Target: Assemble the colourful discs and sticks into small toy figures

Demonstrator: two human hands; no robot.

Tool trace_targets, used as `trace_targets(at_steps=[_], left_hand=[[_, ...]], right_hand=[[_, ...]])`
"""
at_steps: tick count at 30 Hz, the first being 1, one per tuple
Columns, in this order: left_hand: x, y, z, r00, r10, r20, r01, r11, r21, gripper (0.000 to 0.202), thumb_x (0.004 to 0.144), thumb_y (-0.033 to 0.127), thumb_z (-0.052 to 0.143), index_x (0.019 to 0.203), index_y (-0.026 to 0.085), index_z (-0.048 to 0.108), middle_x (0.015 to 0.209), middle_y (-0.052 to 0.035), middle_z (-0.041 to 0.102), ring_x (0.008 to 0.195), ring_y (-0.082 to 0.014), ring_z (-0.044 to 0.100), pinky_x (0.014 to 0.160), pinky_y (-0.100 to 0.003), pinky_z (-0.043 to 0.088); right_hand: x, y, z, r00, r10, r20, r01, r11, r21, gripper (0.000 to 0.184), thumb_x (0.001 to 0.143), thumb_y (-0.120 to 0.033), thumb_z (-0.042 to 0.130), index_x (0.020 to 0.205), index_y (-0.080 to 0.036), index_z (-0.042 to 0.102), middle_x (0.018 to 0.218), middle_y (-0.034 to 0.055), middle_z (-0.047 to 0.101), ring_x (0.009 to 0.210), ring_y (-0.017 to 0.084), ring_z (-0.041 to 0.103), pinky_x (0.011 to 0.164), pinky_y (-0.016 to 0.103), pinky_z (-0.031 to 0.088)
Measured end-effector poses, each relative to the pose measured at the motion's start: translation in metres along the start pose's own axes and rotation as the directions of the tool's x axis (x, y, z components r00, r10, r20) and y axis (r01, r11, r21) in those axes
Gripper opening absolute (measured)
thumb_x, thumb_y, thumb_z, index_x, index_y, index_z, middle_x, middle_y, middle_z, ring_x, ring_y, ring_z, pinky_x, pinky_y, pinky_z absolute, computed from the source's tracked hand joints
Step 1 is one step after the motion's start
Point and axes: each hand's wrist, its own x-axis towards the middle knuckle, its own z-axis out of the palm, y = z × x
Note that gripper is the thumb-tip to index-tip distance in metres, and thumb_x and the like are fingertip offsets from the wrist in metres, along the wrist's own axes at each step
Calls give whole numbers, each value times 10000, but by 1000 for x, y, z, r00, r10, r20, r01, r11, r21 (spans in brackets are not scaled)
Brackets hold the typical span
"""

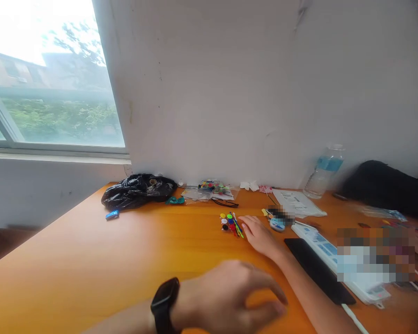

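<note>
My left hand (pixel 233 292), with a dark watch (pixel 165 297) on its wrist, is over the front of the table. Its fingers are curved, with a gap between them and the thumb, and nothing shows in it. Further back, my right hand (pixel 259 235) is low at the tabletop with its fingers stretched out. The fingertips are beside a few thin coloured sticks (pixel 237 228); whether they touch them I cannot tell. Just left of the sticks is a cluster of small round coloured pieces (pixel 224 221) in yellow, green, white, blue, red and black.
By the wall are a black plastic bag (pixel 135 192), clear packets of coloured parts (pixel 212 188) and a water bottle (pixel 323 171). A small blue packet (pixel 112 215) lies left. Right of my arm are a black phone-like slab (pixel 316 269) and a white power strip (pixel 320 248).
</note>
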Motion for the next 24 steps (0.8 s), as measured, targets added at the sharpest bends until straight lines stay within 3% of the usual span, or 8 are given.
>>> trace_targets(at_steps=[1, 3, 5, 7, 10, 15, 21, 24], left_hand=[[3, -10, -24, 989, -8, -147, 25, 993, 113, 436, 1095, 447, 402, 1488, 318, 543, 1371, -82, 669, 1211, -261, 671, 996, -440, 559], [7, -34, -67, 891, 48, -452, 165, 892, 420, 407, 1077, 328, 434, 1457, 257, 564, 1361, -111, 676, 1232, -278, 646, 1054, -455, 529], [11, -60, -98, 844, 135, -519, 251, 756, 605, 450, 1009, 167, 461, 1442, 229, 565, 1405, -120, 651, 1281, -282, 605, 1110, -468, 491], [14, -84, -115, 845, 179, -504, 267, 675, 687, 589, 936, 76, 462, 1501, 233, 515, 1504, -113, 582, 1327, -284, 557, 1137, -475, 471], [19, -106, -121, 834, 190, -517, 319, 599, 735, 658, 940, 84, 446, 1562, 297, 461, 1575, -86, 517, 1275, -305, 539, 1110, -527, 468], [21, -108, -114, 829, 236, -507, 309, 564, 766, 465, 1024, 213, 462, 1465, 330, 554, 1583, -44, 513, 1200, -301, 522, 1075, -517, 446], [23, -112, -116, 783, 254, -568, 323, 614, 720, 200, 991, 195, 530, 1133, 238, 664, 1224, -84, 719, 1089, -271, 577, 970, -418, 473], [24, -118, -117, 754, 230, -616, 361, 638, 680, 115, 973, 206, 563, 1037, 220, 657, 1007, -77, 725, 1006, -260, 606, 878, -374, 483]], right_hand=[[1, 4, 6, 1000, 2, -2, -2, 1000, 16, 429, 994, -169, 408, 1309, -221, 695, 1321, 120, 701, 1251, 293, 614, 1102, 487, 477], [3, 8, 17, 1000, 7, -1, -7, 999, 34, 477, 973, -111, 385, 1336, -207, 680, 1337, 117, 690, 1257, 278, 604, 1100, 469, 479], [6, 11, 24, 1000, 21, -13, -20, 999, 41, 474, 958, -91, 397, 1311, -196, 696, 1290, 122, 704, 1204, 276, 618, 1070, 455, 494], [9, 13, 28, 999, 33, -37, -31, 998, 59, 430, 961, -104, 422, 1251, -191, 726, 1222, 126, 718, 1151, 274, 634, 1048, 444, 503], [10, 16, 29, 997, 47, -69, -38, 993, 116, 375, 987, -151, 434, 1180, -186, 753, 1170, 127, 721, 1140, 266, 649, 1045, 425, 502], [11, 21, 29, 992, 83, -100, -65, 983, 172, 295, 984, -223, 492, 1076, -184, 769, 1115, 120, 731, 1082, 267, 677, 1008, 421, 512], [13, 22, 27, 988, 111, -105, -89, 977, 194, 195, 933, -263, 559, 928, -197, 743, 997, 112, 737, 961, 274, 695, 885, 409, 547], [13, 22, 26, 980, 127, -156, -98, 979, 181, 178, 923, -290, 553, 870, -205, 700, 934, 105, 726, 890, 267, 689, 820, 396, 551]])
